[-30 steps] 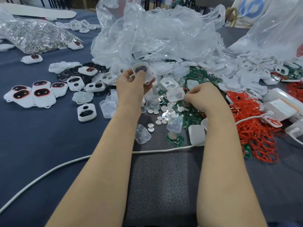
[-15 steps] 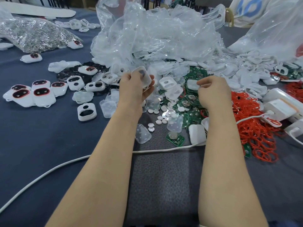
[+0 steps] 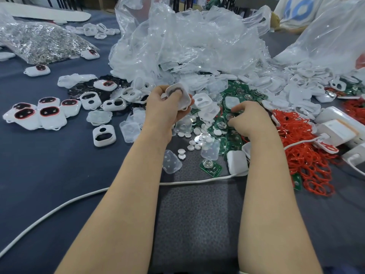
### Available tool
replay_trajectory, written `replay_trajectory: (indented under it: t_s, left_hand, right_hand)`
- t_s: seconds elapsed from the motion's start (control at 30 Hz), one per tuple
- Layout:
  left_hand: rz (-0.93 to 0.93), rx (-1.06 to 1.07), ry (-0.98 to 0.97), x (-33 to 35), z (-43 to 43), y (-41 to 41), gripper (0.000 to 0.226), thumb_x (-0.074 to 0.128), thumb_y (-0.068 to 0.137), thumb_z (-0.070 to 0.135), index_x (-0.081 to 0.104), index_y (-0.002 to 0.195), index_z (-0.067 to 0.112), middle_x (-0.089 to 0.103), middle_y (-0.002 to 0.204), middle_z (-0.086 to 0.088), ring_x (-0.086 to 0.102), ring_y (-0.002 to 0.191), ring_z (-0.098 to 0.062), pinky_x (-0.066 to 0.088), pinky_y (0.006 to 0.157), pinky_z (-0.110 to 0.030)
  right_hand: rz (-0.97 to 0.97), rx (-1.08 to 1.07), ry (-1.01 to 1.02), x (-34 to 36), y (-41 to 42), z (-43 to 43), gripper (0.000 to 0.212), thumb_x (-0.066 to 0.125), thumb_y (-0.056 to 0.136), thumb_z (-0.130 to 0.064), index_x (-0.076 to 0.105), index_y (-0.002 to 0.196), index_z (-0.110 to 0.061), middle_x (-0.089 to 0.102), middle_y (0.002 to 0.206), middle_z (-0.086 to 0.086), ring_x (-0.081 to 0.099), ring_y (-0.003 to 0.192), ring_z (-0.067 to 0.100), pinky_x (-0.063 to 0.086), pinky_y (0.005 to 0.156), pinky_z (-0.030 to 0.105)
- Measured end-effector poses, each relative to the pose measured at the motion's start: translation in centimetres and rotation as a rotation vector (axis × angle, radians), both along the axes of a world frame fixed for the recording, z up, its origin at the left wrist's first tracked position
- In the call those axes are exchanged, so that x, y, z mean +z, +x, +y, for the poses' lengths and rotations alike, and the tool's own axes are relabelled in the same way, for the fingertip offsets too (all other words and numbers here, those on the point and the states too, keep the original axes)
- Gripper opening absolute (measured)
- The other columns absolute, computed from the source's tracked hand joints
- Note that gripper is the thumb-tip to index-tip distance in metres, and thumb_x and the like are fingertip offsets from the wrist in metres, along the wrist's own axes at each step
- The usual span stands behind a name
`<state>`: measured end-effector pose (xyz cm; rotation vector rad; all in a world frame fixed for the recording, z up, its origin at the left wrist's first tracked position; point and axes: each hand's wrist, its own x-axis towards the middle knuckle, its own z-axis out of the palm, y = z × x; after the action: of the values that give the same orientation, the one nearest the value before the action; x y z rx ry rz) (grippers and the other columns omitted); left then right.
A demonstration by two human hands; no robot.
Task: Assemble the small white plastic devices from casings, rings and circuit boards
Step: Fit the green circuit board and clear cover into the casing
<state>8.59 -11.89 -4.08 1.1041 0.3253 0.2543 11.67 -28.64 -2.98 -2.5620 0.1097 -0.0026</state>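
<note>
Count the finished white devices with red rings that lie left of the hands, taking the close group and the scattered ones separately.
Devices in the close group: 5
Scattered devices: 3
Total: 8

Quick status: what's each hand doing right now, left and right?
Left hand: gripping a white casing.
Right hand: fingers curled down on the green circuit boards; cannot tell whether it grips one.

White casing (image 3: 178,93) in left hand (image 3: 166,109), green circuit boards (image 3: 233,143) beside.
</note>
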Motion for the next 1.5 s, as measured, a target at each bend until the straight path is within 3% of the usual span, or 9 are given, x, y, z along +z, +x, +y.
replay_trajectory:
  t_s: [0.17,0.3,0.5,0.63,0.77,0.93,1.2,1.33,1.5]
  left_hand:
    - [-0.017,-0.033,0.018,0.1,-0.1,-0.2,0.010,0.054,0.096,0.003,0.051,0.093,0.013,0.067,0.099,-0.016,0.072,0.070,-0.019,0.060,0.069,-0.028]
    - [0.007,-0.045,-0.022,0.2,-0.4,-0.1,0.010,0.054,0.096,0.004,0.052,0.092,0.013,0.065,0.107,-0.019,0.072,0.063,-0.015,0.059,0.059,-0.025]
    - [0.037,-0.092,-0.041,-0.2,-0.4,-0.1,0.021,0.051,0.098,0.011,0.049,0.118,0.003,0.066,0.103,-0.018,0.072,0.066,-0.014,0.058,0.058,-0.024]
    - [0.039,-0.073,0.021,-0.1,-0.5,-0.2,0.012,0.052,0.097,0.006,0.055,0.108,0.008,0.065,0.109,-0.017,0.072,0.066,-0.013,0.055,0.052,-0.020]
    - [0.009,-0.051,0.093,-0.1,-0.4,-0.1,0.014,0.054,0.095,0.004,0.054,0.089,0.017,0.064,0.108,-0.015,0.072,0.071,-0.017,0.058,0.056,-0.024]
    - [0.020,-0.024,0.226,-0.4,-0.5,0.1,0.019,0.055,0.094,0.006,0.055,0.082,0.021,0.065,0.099,-0.011,0.069,0.094,-0.030,0.060,0.076,-0.041]
    - [0.038,-0.085,0.267,-0.8,-0.8,0.1,0.016,0.054,0.096,0.008,0.057,0.088,0.021,0.067,0.102,-0.012,0.071,0.083,-0.022,0.061,0.066,-0.032]
    - [0.063,-0.114,0.359,-0.8,-1.0,0.0,0.019,0.054,0.096,0.012,0.058,0.082,0.023,0.064,0.092,-0.006,0.069,0.089,-0.031,0.060,0.073,-0.046]
    - [0.079,-0.146,0.204,-0.2,-1.0,-0.2,0.024,0.042,0.100,0.010,0.059,0.085,0.019,0.066,0.098,-0.011,0.069,0.073,-0.023,0.061,0.062,-0.033]
  right_hand:
    - [-0.068,-0.009,-0.008,-0.2,0.1,0.3,0.026,0.063,0.084,-0.008,0.063,0.109,0.002,0.065,0.104,0.018,0.060,0.096,0.034,0.047,0.080,0.037]
    - [-0.133,-0.055,0.048,-0.7,0.5,0.6,0.030,0.066,0.086,-0.020,0.061,0.112,-0.004,0.065,0.108,0.013,0.058,0.103,0.031,0.041,0.076,0.031]
    - [-0.317,-0.134,0.155,-1.0,0.6,1.0,0.020,0.056,0.093,-0.020,0.055,0.111,-0.013,0.062,0.109,0.005,0.055,0.099,0.023,0.037,0.074,0.029]
    - [-0.370,-0.039,0.508,-0.3,0.1,2.0,0.011,0.058,0.093,-0.018,0.057,0.103,-0.022,0.064,0.101,0.002,0.063,0.084,0.014,0.050,0.079,0.030]
    - [-0.189,0.157,0.897,0.1,-0.3,3.2,0.020,0.055,0.094,-0.005,0.060,0.101,-0.023,0.060,0.089,0.004,0.064,0.059,0.006,0.055,0.062,0.020]
    - [-0.202,0.201,0.840,-0.2,0.1,3.3,0.022,0.053,0.091,0.004,0.060,0.103,-0.014,0.059,0.080,0.004,0.058,0.056,0.003,0.053,0.065,0.020]
    - [-0.226,0.123,0.913,-0.1,-0.2,3.3,0.022,0.057,0.091,-0.004,0.060,0.083,-0.024,0.055,0.067,-0.005,0.054,0.053,0.001,0.046,0.054,0.017]
    - [-0.155,0.179,0.959,0.2,-0.7,3.6,0.020,0.055,0.095,-0.009,0.059,0.084,-0.025,0.059,0.072,0.001,0.060,0.052,0.003,0.050,0.053,0.017]
    - [-0.225,0.183,0.911,0.1,-0.3,3.4,0.019,0.055,0.094,-0.006,0.061,0.086,-0.022,0.062,0.059,-0.006,0.060,0.050,0.004,0.052,0.057,0.019]
